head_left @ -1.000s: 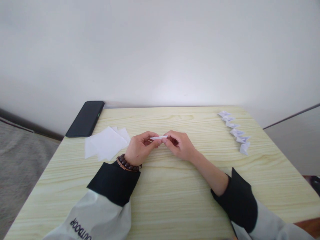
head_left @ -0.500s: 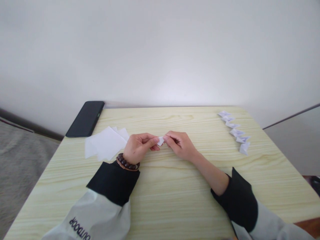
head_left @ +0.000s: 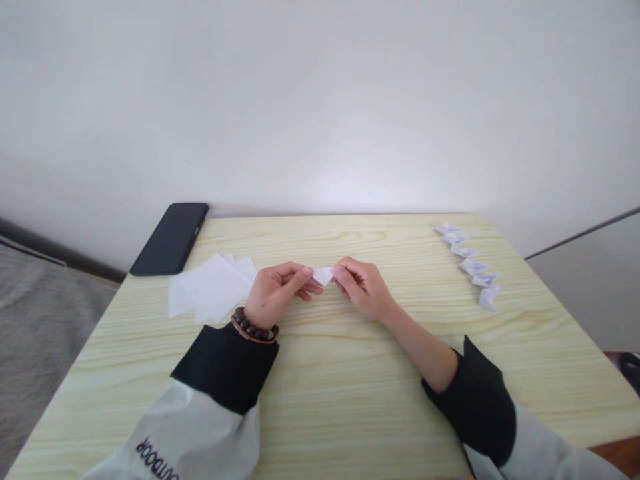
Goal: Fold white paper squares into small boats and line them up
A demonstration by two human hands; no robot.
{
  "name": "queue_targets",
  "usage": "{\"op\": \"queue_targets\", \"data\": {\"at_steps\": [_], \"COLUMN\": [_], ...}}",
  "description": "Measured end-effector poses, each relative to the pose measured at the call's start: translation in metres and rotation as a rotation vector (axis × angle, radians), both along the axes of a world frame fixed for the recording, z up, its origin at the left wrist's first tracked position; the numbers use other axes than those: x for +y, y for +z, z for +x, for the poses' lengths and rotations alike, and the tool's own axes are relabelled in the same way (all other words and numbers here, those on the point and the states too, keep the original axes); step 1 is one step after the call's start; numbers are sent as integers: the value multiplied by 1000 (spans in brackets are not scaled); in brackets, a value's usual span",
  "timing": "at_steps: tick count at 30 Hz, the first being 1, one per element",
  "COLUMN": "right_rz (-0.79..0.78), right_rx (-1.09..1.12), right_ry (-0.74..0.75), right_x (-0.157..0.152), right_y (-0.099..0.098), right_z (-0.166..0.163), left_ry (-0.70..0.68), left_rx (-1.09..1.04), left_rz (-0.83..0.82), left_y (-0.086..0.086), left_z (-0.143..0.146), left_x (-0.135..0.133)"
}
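One pale bench (head_left: 320, 400) carries white sheets (head_left: 210, 288) at ten o'clock, a black phone (head_left: 171, 239) at eleven and a row of folded pieces (head_left: 467, 263) at two. Left grip (head_left: 275, 293) and right grip (head_left: 364, 290), fingertips closed, pinch a small folded paper (head_left: 323, 275) between them at centre.

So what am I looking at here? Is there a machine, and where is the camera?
No machine here: these are a person's two bare hands, filmed by one camera worn on the head, looking forward and down. The left hand, with a bead bracelet at the wrist, and the right hand pinch a small folded paper between them over a pale wooden table. On it lie a dark phone at the far left corner, loose white sheets beside it, and a row of folded paper pieces at the far right.
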State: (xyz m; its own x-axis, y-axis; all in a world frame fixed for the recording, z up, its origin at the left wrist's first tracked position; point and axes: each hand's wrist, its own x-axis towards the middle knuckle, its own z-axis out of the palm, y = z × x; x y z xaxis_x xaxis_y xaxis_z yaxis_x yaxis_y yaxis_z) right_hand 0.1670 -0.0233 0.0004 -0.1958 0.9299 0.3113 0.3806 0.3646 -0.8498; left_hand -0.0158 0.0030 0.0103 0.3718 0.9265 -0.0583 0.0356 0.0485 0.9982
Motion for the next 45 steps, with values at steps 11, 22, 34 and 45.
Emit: {"op": "queue_targets", "data": {"at_steps": [11,22,34,45], "right_rz": [0,30,63,73], "right_rx": [10,-30,-47,-111], "right_ry": [2,59,60,83], "right_x": [1,0,-1,-1], "right_y": [-1,1,0,2], "right_z": [-1,0,1,1], "left_ry": [38,4,-8,1], "left_rx": [-46,46,91,158], "left_rz": [-6,56,122,155], "left_y": [1,3,7,5], "left_z": [6,6,5,1], "left_x": [-1,-1,-2,-2]}}
